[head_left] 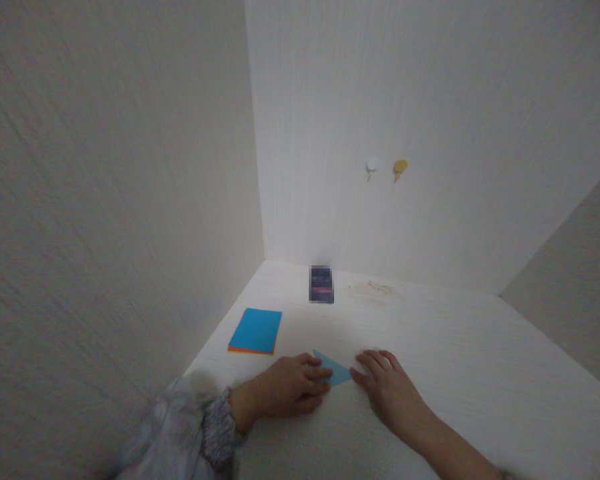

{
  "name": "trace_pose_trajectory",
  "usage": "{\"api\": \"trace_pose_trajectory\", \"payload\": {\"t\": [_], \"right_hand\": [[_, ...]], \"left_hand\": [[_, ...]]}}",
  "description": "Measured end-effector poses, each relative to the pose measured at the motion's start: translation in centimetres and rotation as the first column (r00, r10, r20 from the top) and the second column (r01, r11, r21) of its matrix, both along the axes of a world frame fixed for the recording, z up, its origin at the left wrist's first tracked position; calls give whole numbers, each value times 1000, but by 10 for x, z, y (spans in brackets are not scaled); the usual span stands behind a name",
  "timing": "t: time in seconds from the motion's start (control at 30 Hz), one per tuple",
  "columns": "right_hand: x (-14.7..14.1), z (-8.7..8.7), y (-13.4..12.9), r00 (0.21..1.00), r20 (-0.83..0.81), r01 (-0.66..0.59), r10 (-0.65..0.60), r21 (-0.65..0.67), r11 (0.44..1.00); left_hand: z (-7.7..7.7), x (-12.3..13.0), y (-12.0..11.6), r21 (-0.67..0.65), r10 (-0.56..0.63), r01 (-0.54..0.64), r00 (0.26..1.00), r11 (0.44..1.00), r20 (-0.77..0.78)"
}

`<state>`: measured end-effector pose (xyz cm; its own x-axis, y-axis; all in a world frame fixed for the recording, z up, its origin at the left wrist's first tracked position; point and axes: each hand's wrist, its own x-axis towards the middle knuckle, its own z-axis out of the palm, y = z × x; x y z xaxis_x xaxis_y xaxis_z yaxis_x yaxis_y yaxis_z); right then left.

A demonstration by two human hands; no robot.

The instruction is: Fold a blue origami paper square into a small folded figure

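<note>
A light blue sheet of folded paper (339,373), triangular in outline, lies on the white tabletop between my two hands. My left hand (297,387) holds its left part down, fingers closed together over it and hiding some of it. On the other side my right hand (386,390) rests with its fingers apart. One fingertip of that hand touches or nearly touches the paper's right point. Beyond my left hand lies a small stack of square paper (257,330), blue on top with an orange edge showing beneath.
A dark, pixelated rectangular object (321,285) stands near the back wall. To its right is a pale brownish patch (375,289) on the tabletop. White (372,164) and yellow (401,166) hooks are fixed to the back wall. A wall (180,200) bounds the table's left side.
</note>
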<state>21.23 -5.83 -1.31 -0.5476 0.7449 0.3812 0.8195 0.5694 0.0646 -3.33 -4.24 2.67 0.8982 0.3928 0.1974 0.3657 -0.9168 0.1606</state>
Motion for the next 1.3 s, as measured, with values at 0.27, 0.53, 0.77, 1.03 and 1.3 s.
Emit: {"api": "trace_pose_trajectory", "payload": {"t": [0.27, 0.53, 0.77, 1.03, 1.3], "right_hand": [[-22, 3, -12, 989, 1, -148, 149, -54, 987], [-15, 13, -8, 999, -43, -20, 13, -163, 986], [8, 18, -1, 992, -121, 12, -22, -85, 996], [-18, 24, -9, 960, -198, -229, 199, -140, 963], [-28, 23, -13, 961, -179, -231, 211, -100, 968]], "left_hand": [[1, 3, 1, 5, -17, 17, 999, 1000, 31], [1, 1, 0, -9, -16, 17, 999, 1000, 35], [-2, -1, 1, -68, -9, 12, 998, 998, 57], [-4, -4, 4, -210, 70, -46, 992, 977, 108], [-7, 0, 8, -155, 216, -193, 966, 969, 145]]}}
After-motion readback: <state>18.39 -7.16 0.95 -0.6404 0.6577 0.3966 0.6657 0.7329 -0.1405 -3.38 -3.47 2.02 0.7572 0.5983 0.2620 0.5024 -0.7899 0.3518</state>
